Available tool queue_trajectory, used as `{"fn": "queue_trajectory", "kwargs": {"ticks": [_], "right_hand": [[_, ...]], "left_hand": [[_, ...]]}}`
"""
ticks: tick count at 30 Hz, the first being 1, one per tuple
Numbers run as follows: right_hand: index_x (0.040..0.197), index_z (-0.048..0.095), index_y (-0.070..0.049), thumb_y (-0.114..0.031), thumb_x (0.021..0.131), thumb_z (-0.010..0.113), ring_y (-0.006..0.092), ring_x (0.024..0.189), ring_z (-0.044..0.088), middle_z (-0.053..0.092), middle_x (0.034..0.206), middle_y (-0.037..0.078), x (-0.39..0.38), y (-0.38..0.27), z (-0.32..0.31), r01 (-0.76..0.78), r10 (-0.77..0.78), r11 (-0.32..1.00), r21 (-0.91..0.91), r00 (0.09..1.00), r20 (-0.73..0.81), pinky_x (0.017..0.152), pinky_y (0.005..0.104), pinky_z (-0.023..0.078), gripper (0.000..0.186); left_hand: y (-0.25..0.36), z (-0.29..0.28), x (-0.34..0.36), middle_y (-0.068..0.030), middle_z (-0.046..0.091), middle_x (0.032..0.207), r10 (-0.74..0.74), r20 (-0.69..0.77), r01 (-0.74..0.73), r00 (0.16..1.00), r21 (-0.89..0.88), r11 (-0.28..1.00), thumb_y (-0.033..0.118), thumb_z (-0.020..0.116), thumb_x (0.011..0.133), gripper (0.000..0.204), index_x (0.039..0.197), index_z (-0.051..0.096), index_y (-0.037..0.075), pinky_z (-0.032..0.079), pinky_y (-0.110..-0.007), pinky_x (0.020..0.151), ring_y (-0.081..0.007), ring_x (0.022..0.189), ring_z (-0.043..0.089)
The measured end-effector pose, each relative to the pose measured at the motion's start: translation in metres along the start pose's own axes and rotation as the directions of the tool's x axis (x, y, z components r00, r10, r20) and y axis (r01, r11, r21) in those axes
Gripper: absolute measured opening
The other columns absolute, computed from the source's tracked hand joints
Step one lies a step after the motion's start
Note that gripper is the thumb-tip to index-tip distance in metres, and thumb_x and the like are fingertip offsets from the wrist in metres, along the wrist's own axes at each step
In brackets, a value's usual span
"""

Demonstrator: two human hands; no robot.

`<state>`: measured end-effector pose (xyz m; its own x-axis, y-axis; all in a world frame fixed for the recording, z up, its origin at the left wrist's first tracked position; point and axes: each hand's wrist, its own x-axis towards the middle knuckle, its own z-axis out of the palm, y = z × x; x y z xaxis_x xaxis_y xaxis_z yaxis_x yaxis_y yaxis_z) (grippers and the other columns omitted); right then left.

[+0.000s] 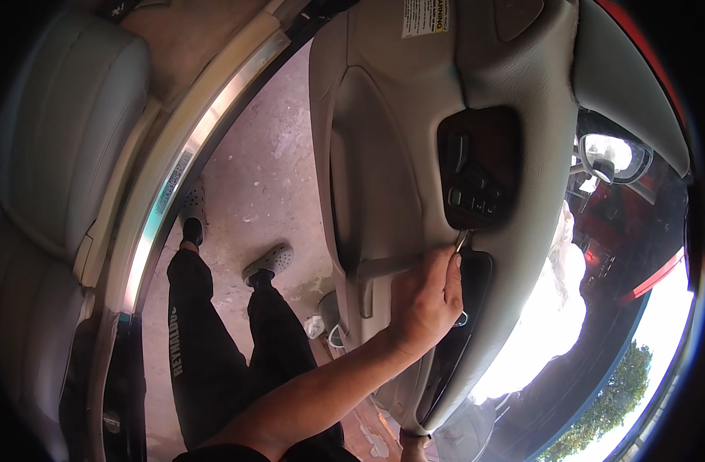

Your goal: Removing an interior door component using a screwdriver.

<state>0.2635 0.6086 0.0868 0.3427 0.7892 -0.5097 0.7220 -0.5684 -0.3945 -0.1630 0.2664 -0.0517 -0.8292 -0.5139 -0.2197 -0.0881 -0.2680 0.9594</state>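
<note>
My left hand (431,296) reaches across to the inner panel of a car door. Its fingers are pinched around a thin metal pry tool (462,240), whose exact kind is mostly hidden by the fingers. The tool's tip meets the lower edge of the dark switch panel (479,165), which carries several window and mirror controls. Just beneath the hand lies the dark door-handle recess (479,281). Only a small part of my right hand (414,448) shows at the bottom, beside the end of the door; its fingers are hidden.
The grey door panel (383,46) has a long storage pocket (375,177). To the left are the metal door sill (160,192) and a grey car seat (75,131). My feet in grey clogs (269,262) stand on the concrete floor (272,154) between door and sill. A side mirror (610,158) is at the right.
</note>
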Motion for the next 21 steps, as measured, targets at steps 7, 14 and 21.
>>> {"fn": "queue_trajectory", "kwargs": {"ticks": [7,14,21], "right_hand": [[0.147,0.063,-0.011,-0.051,0.1,0.071,0.042,0.114,0.073,0.069,0.14,0.02,-0.0014,-0.0022,-0.0017,-0.015,0.015,1.0,-0.025,1.0,0.006,0.096,0.0526,0.058,0.063],[0.148,0.063,-0.011,-0.053,0.099,0.072,0.0426,0.113,0.073,0.069,0.14,0.02,-0.0018,-0.0023,-0.0037,-0.024,0.024,0.999,-0.045,1.0,0.007,0.095,0.0528,0.058,0.065],[0.149,0.062,-0.012,-0.054,0.099,0.073,0.0431,0.112,0.074,0.069,0.14,0.02,-0.0037,-0.0028,-0.0035,-0.031,0.032,0.997,-0.064,0.999,0.007,0.094,0.0531,0.059,0.067]], "left_hand": [[-0.0014,0.0014,-0.001,-0.0171,0.073,0.082,0.044,-0.003,-0.044,0.999,0.045,0.998,0.0,0.071,0.102,0.011,0.113,0.07,0.0,0.056,-0.043,0.058,-0.036,0.067,0.074],[-0.0018,0.0035,-0.0043,-0.0175,0.073,0.081,0.061,-0.017,-0.059,0.998,0.117,0.991,0.0,0.072,0.1,0.013,0.113,0.07,0.0,0.057,-0.045,0.06,-0.0364,0.068,0.074],[-0.0019,0.0021,-0.001,-0.0172,0.07,0.076,0.125,-0.017,-0.119,0.992,0.181,0.976,0.0,0.072,0.099,0.01,0.108,0.069,0.0,0.057,-0.045,0.06,-0.0348,0.068,0.072]]}}
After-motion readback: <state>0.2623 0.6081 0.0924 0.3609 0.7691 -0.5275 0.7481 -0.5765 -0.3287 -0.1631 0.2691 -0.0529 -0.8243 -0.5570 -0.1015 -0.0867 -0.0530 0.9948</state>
